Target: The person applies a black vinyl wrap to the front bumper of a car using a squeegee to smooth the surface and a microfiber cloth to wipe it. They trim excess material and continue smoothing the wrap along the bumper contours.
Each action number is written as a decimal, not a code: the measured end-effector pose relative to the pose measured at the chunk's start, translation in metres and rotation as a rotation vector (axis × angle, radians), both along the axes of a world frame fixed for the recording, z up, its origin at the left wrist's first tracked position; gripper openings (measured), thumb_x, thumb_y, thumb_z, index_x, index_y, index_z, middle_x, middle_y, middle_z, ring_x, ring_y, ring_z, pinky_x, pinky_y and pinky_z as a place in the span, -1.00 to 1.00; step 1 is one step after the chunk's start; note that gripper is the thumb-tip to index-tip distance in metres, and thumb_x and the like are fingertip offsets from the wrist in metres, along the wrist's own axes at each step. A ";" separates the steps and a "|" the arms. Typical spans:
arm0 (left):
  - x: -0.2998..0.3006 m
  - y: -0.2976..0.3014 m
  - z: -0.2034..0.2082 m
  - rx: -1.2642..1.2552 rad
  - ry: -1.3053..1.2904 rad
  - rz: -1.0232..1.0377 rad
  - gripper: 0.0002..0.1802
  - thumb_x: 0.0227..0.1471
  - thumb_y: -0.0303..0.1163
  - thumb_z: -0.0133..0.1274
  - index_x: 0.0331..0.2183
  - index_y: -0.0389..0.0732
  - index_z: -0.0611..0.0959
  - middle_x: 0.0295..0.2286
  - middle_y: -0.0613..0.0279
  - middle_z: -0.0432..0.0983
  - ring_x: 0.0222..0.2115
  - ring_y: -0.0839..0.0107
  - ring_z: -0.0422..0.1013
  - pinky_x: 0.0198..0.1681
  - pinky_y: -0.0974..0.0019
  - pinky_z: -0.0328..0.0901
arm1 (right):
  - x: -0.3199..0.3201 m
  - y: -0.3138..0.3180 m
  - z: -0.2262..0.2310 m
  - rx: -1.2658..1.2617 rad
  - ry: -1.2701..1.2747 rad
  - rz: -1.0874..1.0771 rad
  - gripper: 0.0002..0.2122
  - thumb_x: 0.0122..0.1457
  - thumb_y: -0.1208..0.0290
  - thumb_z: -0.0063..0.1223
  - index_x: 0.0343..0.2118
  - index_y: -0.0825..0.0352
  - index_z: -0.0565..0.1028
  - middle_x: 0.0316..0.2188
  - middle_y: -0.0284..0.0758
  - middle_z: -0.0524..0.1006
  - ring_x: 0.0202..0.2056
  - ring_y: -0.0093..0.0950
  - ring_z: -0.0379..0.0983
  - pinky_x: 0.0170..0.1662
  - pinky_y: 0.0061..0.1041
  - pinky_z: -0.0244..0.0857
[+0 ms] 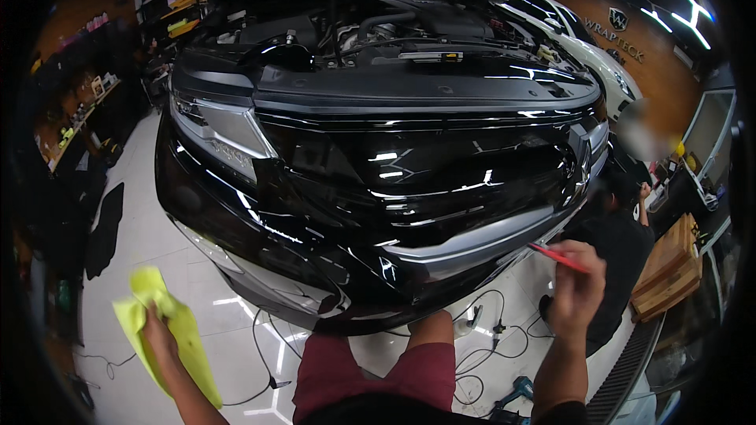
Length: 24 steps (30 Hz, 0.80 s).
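A black car [378, 165] with its hood raised fills the view, its glossy front grille and bumper facing me. My left hand [157, 334] is shut on a yellow-green cloth [177, 327], held low and away from the bumper, over the white floor. My right hand [579, 287] grips a thin red tool [555, 256] whose tip touches the silver trim strip [480, 240] at the bumper's lower right. My knees in dark red shorts [378, 374] are just below the bumper.
Another person in black [622, 248] crouches at the car's right side. Cables and a teal power tool [516, 389] lie on the white tiled floor. A wooden crate [669, 267] stands at right, shelves [79, 110] at left, and a white car [598, 63] behind.
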<state>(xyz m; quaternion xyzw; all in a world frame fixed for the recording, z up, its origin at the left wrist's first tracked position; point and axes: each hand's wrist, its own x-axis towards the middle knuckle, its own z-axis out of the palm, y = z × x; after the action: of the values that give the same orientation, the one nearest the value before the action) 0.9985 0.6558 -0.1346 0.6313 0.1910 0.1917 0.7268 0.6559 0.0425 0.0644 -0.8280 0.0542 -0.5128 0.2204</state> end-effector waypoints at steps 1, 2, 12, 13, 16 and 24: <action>-0.030 -0.017 0.003 0.230 0.047 -0.181 -0.55 0.25 -0.18 0.01 0.08 -0.21 0.49 -0.06 0.24 0.46 -0.10 0.37 0.39 -0.03 0.14 0.33 | 0.027 0.013 0.016 -0.266 0.046 0.036 -0.77 -0.01 0.73 0.07 -0.25 0.36 0.50 -0.26 -0.15 0.58 -0.29 -0.23 0.52 -0.20 -0.33 0.40; -0.047 -0.028 -0.001 0.162 0.064 -0.167 -0.61 0.26 -0.22 -0.01 0.01 -0.24 0.52 -0.14 0.24 0.49 -0.16 0.40 0.42 -0.08 0.23 0.34 | 0.054 0.020 0.016 -0.521 0.039 0.021 -0.71 -0.11 0.61 0.14 -0.23 0.33 0.53 -0.24 -0.20 0.60 -0.28 -0.23 0.53 -0.24 -0.33 0.40; -0.059 -0.062 -0.006 0.057 -0.150 -0.563 -0.65 0.24 -0.28 -0.01 -0.15 -0.41 0.61 -0.18 0.10 0.54 -0.22 0.36 0.49 -0.11 0.31 0.38 | 0.138 0.078 0.043 -0.860 0.247 -0.024 -0.66 -0.10 0.36 0.14 -0.19 0.30 0.56 -0.23 -0.28 0.57 -0.28 -0.34 0.49 -0.29 -0.39 0.33; -0.061 -0.084 0.021 0.116 -0.257 -0.593 -0.63 0.22 -0.28 0.00 -0.13 -0.42 0.61 -0.16 0.07 0.53 -0.22 0.34 0.50 -0.11 0.30 0.38 | 0.135 0.086 0.047 -0.854 0.229 -0.011 -0.66 -0.09 0.35 0.14 -0.19 0.31 0.57 -0.24 -0.28 0.58 -0.29 -0.34 0.49 -0.30 -0.39 0.33; -0.073 -0.189 0.133 0.465 -0.588 -0.871 -0.59 0.14 -0.30 0.02 -0.10 -0.45 0.61 -0.08 -0.03 0.51 -0.05 0.12 0.44 0.12 0.09 0.27 | 0.131 0.105 0.047 -0.634 0.079 0.048 -0.65 -0.16 0.58 0.17 -0.19 0.33 0.57 -0.28 -0.24 0.61 -0.32 -0.27 0.52 -0.28 -0.35 0.36; -0.046 -0.370 0.196 1.189 -1.418 -0.698 -0.90 -0.24 -0.52 0.10 -0.57 -0.35 0.55 -0.36 -0.05 0.40 -0.25 -0.02 0.37 -0.09 -0.02 0.29 | 0.012 0.064 -0.041 0.277 -0.077 -0.282 -0.85 0.14 0.68 0.11 -0.22 0.44 0.53 -0.44 -0.30 0.51 -0.42 -0.52 0.37 -0.30 -0.55 0.25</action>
<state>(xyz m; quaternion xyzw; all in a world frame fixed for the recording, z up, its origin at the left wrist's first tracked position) 0.9523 0.2861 0.0617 0.6536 -0.6127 0.3650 0.2532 0.6681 0.1061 0.0239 -0.7537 0.2312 -0.5576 0.2599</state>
